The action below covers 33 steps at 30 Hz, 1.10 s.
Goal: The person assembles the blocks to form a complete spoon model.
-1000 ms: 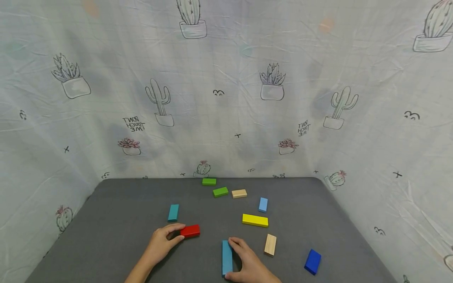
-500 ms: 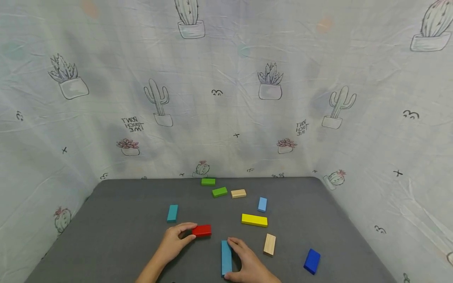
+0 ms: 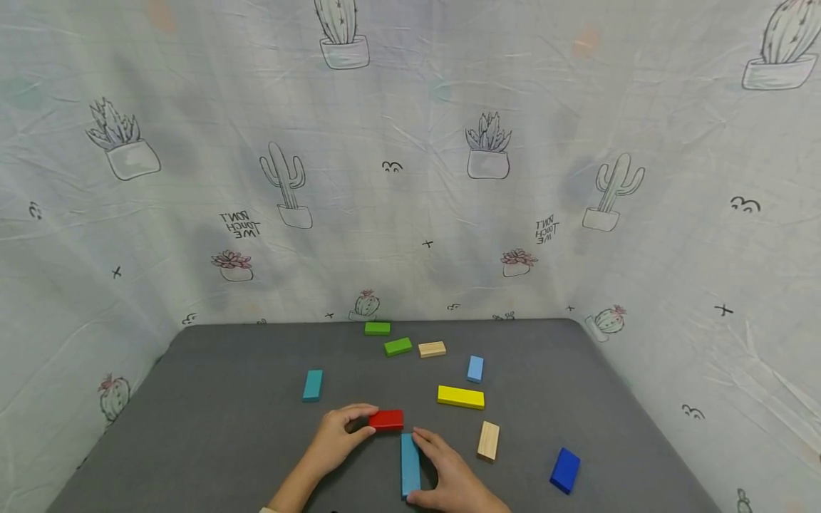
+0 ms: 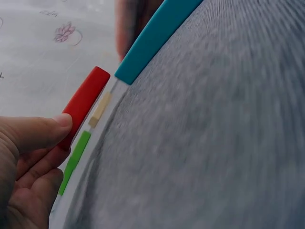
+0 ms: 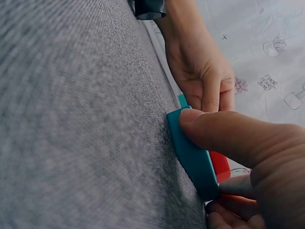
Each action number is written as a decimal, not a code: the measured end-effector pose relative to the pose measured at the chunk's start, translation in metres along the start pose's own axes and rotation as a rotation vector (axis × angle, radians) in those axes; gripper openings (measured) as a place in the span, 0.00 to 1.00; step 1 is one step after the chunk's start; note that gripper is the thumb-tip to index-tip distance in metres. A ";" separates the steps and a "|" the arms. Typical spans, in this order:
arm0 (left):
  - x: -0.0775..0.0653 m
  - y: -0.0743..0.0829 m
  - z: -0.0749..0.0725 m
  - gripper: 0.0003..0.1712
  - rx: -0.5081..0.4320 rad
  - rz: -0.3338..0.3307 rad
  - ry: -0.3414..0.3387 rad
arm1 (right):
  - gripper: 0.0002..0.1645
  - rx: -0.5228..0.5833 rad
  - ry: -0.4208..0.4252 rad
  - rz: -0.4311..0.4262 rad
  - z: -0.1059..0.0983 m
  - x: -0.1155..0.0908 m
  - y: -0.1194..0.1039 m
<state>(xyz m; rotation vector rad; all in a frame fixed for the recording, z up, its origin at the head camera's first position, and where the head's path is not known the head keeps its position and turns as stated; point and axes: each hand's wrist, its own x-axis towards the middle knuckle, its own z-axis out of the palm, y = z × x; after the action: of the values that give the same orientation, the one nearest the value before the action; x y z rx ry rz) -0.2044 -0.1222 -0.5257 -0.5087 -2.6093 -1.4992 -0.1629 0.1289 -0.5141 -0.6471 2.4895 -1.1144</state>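
Between thumb and fingers, my left hand (image 3: 343,436) pinches the left end of a red block (image 3: 387,420). In the left wrist view the thumb presses on the face of that red block (image 4: 86,102). My right hand (image 3: 452,474) grips a longer blue-teal block (image 3: 410,467) lengthwise, thumb at its near end and fingers at its far end. This block lies on the grey table, pointing away from me. The red block sits crosswise just beyond its far end, a little to the left. In the right wrist view the teal block (image 5: 190,155) partly covers the red one.
On the grey table (image 3: 224,427) lie a teal block (image 3: 312,385), two green blocks (image 3: 378,328) at the back, wooden blocks (image 3: 488,440), a yellow block (image 3: 460,397), a light blue block (image 3: 475,369) and a dark blue block (image 3: 565,470). A cactus-print cloth (image 3: 398,214) hangs behind.
My left hand has slid the red block rightward, from left of the blue-teal block to just beyond its far end. My right hand keeps its hold and has hardly moved.
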 end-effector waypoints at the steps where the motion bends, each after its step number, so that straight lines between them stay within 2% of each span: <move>1: 0.001 0.001 0.001 0.20 -0.002 0.002 -0.004 | 0.51 -0.001 0.000 0.000 0.000 0.000 0.000; 7: 0.001 0.004 0.009 0.20 -0.004 0.001 -0.018 | 0.52 -0.002 -0.005 0.004 0.001 -0.001 -0.002; 16: 0.005 0.006 0.018 0.20 0.032 0.030 -0.016 | 0.52 -0.030 0.012 -0.040 0.001 -0.003 -0.001; 25: 0.005 0.009 0.022 0.20 0.044 0.058 -0.017 | 0.55 -0.031 0.021 -0.018 0.001 -0.004 -0.003; 33: 0.006 0.010 0.026 0.21 0.040 0.043 -0.034 | 0.58 -0.003 0.042 -0.004 0.002 -0.003 -0.003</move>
<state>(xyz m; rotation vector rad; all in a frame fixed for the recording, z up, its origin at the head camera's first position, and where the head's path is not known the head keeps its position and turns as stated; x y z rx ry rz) -0.2050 -0.0941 -0.5294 -0.5872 -2.6301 -1.4357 -0.1583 0.1277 -0.5133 -0.6363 2.5269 -1.1370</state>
